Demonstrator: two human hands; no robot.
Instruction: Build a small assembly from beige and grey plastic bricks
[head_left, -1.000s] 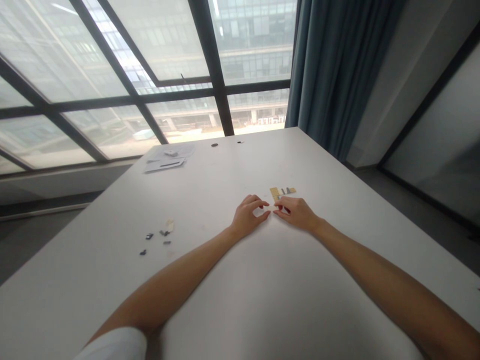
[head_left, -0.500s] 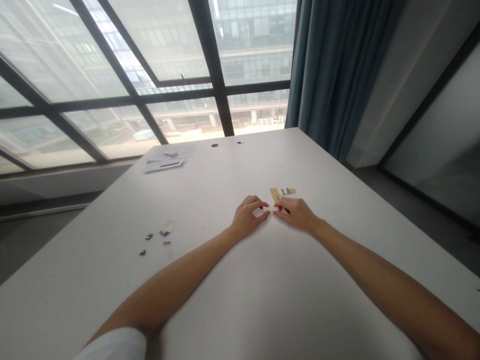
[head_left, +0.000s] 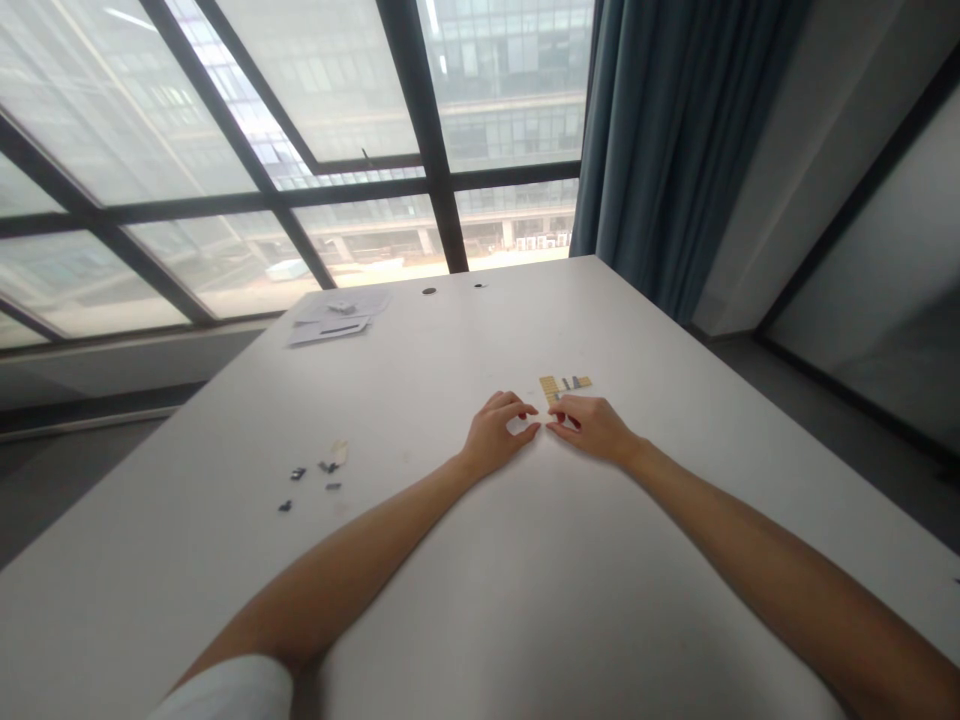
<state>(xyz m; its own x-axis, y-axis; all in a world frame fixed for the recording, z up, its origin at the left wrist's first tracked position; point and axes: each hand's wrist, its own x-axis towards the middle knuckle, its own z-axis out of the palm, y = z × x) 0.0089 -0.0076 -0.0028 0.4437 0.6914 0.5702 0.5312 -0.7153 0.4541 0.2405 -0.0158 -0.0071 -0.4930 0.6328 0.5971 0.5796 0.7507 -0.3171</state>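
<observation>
A small pale, cream-coloured piece [head_left: 544, 418] is between my two hands, just over the white table or resting on it. My left hand [head_left: 501, 430] is curled, with thumb and forefinger closed at the piece's left end. At the right end, my right hand [head_left: 589, 425] pinches it between thumb and fingers. Right behind the right fingers lies a yellow gridded plate [head_left: 550, 385], partly hidden by them. Beside that plate are a small dark grey piece [head_left: 565, 383], a larger grey piece [head_left: 577, 381] and a narrow yellow strip [head_left: 586, 381].
Several small dark pieces [head_left: 298, 473] and a cream-coloured piece [head_left: 340, 452] lie left of my left forearm. Papers [head_left: 330, 330] sit at the table's far left corner. A round dark disc [head_left: 429, 291] is near the far edge, before the window. A blue curtain [head_left: 667, 150] hangs beyond.
</observation>
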